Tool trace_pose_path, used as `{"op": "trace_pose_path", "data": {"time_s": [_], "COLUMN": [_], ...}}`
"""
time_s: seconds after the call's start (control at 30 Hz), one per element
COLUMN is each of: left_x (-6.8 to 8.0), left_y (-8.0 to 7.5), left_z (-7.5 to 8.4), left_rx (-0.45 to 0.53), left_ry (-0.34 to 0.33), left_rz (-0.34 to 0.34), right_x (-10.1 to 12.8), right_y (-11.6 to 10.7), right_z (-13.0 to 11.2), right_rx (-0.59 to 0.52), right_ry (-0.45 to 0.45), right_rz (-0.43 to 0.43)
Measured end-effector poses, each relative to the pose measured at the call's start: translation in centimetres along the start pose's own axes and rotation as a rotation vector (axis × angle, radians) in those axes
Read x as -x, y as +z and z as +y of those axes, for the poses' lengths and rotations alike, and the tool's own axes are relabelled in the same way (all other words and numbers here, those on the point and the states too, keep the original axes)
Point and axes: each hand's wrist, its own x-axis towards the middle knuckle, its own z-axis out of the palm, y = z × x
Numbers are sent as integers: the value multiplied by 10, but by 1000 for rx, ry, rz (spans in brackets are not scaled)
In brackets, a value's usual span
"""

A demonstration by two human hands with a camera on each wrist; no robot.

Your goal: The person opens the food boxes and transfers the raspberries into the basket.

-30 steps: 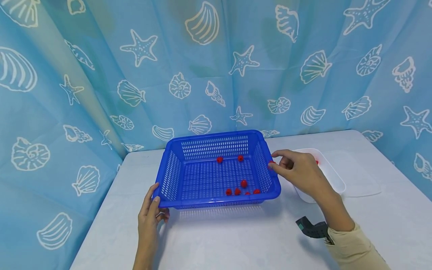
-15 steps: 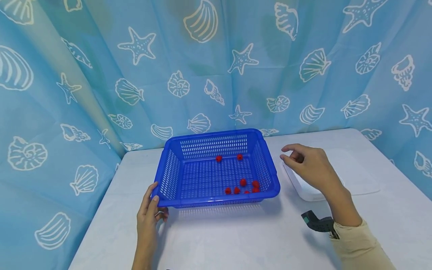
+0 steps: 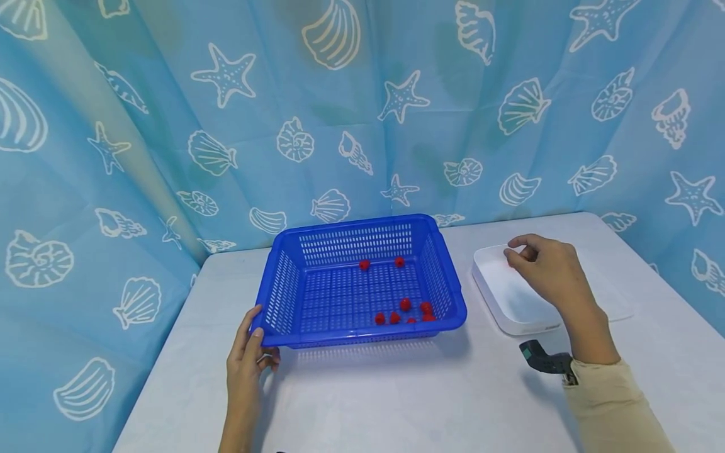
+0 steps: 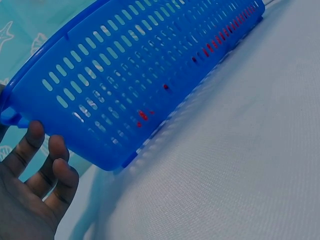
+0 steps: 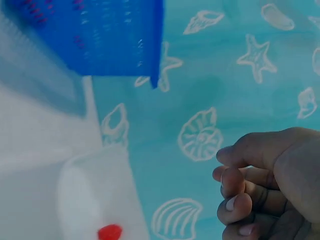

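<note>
A blue plastic basket [image 3: 357, 302] stands on the table with several red raspberries [image 3: 404, 304] on its slotted floor, most near the front right corner. My left hand [image 3: 246, 365] grips the basket's front left corner by the rim; in the left wrist view its fingers [image 4: 64, 175] curl below the rim. My right hand [image 3: 552, 270] is above a white tray [image 3: 510, 302], its fingers loosely bent and holding nothing. In the right wrist view a red raspberry [image 5: 110, 232] lies in the tray, apart from the fingers.
A white-covered table [image 3: 374, 390] runs up to a blue curtain [image 3: 340, 113] with shell and starfish prints behind the basket. Right of the tray a flat clear sheet or lid [image 3: 614, 302] lies on the table, partly behind my right hand.
One second ago my right hand pinched a raspberry at the basket's right rim. That raspberry dropped into the basket, and the empty hand moved right over the tray. The left hand stayed put.
</note>
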Motion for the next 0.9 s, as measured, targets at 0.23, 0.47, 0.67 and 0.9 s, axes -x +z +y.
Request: {"op": "trace_pose_path", "data": {"time_s": [0.23, 0.47, 0.67, 0.9], "left_x": [0, 0, 0, 0], "left_y": [0, 0, 0, 1], "left_z": [0, 1, 1, -1], "left_rx": [0, 10, 2, -7], "left_ry": [-3, 2, 12, 8], "left_rz": [6, 2, 1, 9], "right_x": [-8, -15, -18, -19], "right_y": [9, 21, 30, 35], "right_z": [20, 36, 46, 50], "right_rx": [47, 45, 66, 98], "right_ry": [94, 198, 264, 342], "right_rz": [-104, -302, -383, -441]}}
